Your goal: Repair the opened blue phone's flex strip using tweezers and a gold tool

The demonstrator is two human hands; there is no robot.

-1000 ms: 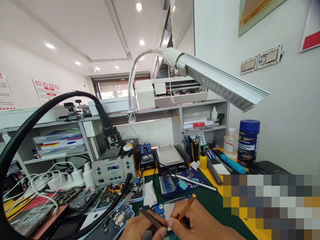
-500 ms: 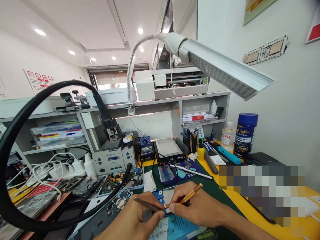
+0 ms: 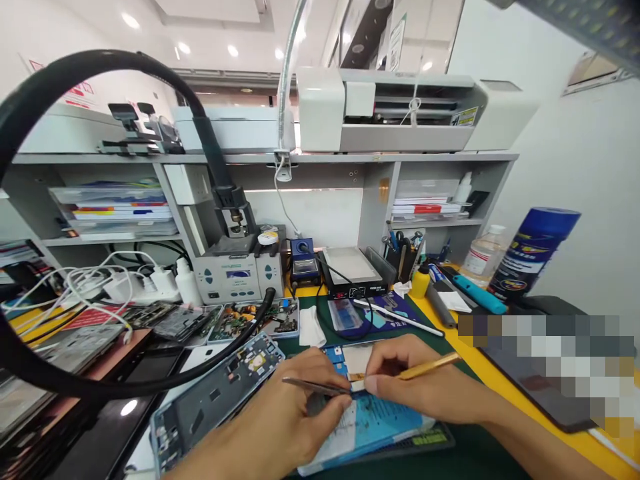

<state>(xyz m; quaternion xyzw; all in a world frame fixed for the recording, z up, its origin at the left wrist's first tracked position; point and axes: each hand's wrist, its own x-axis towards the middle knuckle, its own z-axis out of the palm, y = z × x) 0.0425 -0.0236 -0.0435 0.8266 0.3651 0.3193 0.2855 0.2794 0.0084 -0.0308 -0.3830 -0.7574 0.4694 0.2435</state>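
My left hand [image 3: 300, 413] is closed around metal tweezers [image 3: 311, 385], whose tips reach the lower edge of a small blue part [image 3: 338, 357]. A slim gold-handled tool [image 3: 431, 365] rests in my right hand [image 3: 415, 380], pointing up to the right; its working end is hidden. My right thumb and index finger also pinch near a small pale strip with an orange-brown portion [image 3: 357, 383]. Behind the strip lies a light flat piece [image 3: 358, 358]. Under both hands is a blue-and-white flat piece [image 3: 383, 423], marked with dark specks, on a dark green mat [image 3: 480, 433].
An opened phone housing [image 3: 210, 393] lies left, crossed by a thick black hose [image 3: 165, 381]. Behind stand a grey control station [image 3: 240, 275], a flat-topped heating plate [image 3: 353, 267] and a white stick [image 3: 400, 316]. A blue spray can [image 3: 537, 253] and a dark phone [image 3: 535, 387] are right.
My view has tilted down and moved closer, so the lamp head is mostly out of frame. The gold-handled tool slants lower in my right hand. My left hand still grips the tweezers.
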